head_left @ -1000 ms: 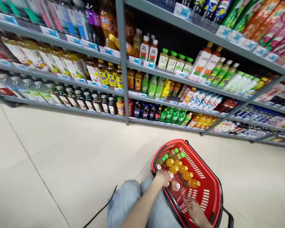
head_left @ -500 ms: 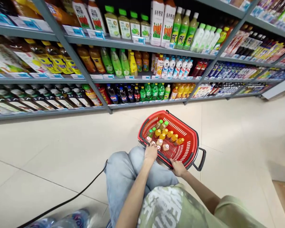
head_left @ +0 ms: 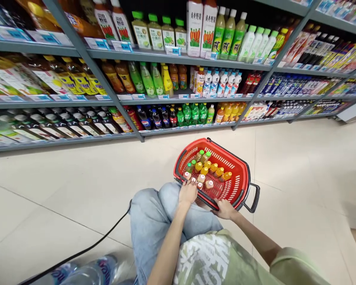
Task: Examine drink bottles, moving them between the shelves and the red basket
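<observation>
A red shopping basket (head_left: 241,174) with black handles is in front of my knees. Inside it stand several orange-juice-coloured bottles (head_left: 218,171), green-capped bottles (head_left: 207,156) and pinkish bottles with white caps (head_left: 209,184). My left hand (head_left: 188,192) is closed over the near rim on its left part, fingertips curled inward beside the pinkish bottles. Farther right along the same edge, my right hand (head_left: 224,209) grips the rim, thumb on top; its other fingers are partly hidden beneath.
Shelves (head_left: 166,99) packed with drink bottles run across the far side. Large clear water bottles (head_left: 90,273) lie at the lower left, and a black cord (head_left: 106,235) hangs beside my leg. Pale tiled floor (head_left: 62,178) lies between me and the shelves.
The view has shifted slightly, so the shelves and basket sit a little farther right. Both hands keep their places on the basket's rim.
</observation>
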A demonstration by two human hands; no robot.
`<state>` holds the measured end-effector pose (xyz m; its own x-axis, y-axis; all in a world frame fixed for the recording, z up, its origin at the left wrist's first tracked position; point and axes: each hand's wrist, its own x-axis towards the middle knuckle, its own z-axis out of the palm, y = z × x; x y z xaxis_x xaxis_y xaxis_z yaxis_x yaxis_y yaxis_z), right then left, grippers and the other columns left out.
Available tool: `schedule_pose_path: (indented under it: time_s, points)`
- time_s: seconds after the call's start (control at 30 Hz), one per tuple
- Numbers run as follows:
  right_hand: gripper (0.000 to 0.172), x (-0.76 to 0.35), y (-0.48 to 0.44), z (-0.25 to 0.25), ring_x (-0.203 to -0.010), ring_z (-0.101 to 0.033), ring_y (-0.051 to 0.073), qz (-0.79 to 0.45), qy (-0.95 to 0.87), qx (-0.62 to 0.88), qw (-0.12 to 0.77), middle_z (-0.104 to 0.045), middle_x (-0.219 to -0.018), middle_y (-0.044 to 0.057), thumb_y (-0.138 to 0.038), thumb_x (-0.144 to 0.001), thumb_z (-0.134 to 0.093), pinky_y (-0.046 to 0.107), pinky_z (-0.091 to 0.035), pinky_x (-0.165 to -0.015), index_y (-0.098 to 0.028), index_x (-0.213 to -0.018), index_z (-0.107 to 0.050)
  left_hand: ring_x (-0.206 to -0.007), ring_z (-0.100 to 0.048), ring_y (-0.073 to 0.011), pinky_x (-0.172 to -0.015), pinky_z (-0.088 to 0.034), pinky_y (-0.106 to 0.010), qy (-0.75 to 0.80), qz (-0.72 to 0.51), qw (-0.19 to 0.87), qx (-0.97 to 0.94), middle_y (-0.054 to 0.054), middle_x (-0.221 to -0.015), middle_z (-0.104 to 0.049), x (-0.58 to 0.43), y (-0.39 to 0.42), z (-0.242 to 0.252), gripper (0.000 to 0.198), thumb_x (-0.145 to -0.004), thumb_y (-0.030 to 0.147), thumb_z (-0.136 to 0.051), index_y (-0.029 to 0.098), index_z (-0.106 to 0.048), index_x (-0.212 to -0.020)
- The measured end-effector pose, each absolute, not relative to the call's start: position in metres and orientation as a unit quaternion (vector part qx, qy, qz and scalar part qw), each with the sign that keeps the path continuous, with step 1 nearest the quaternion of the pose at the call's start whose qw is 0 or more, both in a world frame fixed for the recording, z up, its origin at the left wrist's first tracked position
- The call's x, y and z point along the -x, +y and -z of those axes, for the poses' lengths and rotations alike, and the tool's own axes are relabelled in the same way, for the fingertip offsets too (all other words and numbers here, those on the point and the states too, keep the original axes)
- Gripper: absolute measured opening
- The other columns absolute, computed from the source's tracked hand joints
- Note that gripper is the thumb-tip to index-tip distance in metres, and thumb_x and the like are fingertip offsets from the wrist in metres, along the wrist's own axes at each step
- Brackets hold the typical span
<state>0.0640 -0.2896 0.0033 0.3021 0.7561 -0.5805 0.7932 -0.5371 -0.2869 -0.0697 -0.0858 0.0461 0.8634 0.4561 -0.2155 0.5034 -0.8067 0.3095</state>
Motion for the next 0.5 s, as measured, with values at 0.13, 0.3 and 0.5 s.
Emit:
schedule_pose_path:
  time_s: [0.13,0.3,0.5]
  points:
    - [0.041,-0.088,-0.250,-0.008,-0.110,-0.074,0.028,0.373,0.478,-0.787,-0.119,-0.080,-0.110,0.011,-0.048,-0.106,-0.045,0.035,-0.052,-0.097,-0.023,-0.112,-0.077,-0.139,-0.056,-0.0315,-0.126,-0.031,-0.054,0.312,-0.005,0.173,-0.934,-0.017,-0.141,-0.069,0.080,-0.094,-0.054,0.041,-0.103,0.020,-0.046,0.012,-0.068,-0.137]
    - [0.037,-0.086,-0.133,-0.001,-0.127,-0.067,0.023,0.314,0.473,-0.793,-0.219,-0.069,-0.139,0.010,-0.017,-0.098,-0.060,0.033,-0.047,-0.109,-0.022,-0.133,-0.069,-0.135,-0.059,-0.0297,-0.127,-0.032,-0.055,0.343,-0.103,0.226,-0.906,-0.012,-0.135,-0.073,0.101,-0.107,-0.054,0.035,-0.101,0.018,-0.049,0.015,-0.074,-0.126]
    - [0.031,-0.046,-0.025,0.008,-0.114,-0.068,0.022,0.267,0.429,-0.790,-0.346,-0.065,-0.134,0.011,-0.022,-0.098,-0.069,0.042,-0.056,-0.101,-0.013,-0.127,-0.067,-0.122,-0.065,-0.0282,-0.115,-0.044,-0.051,0.317,-0.098,0.266,-0.905,-0.010,-0.125,-0.077,0.112,-0.109,-0.053,0.029,-0.101,0.016,-0.049,0.018,-0.074,-0.116]
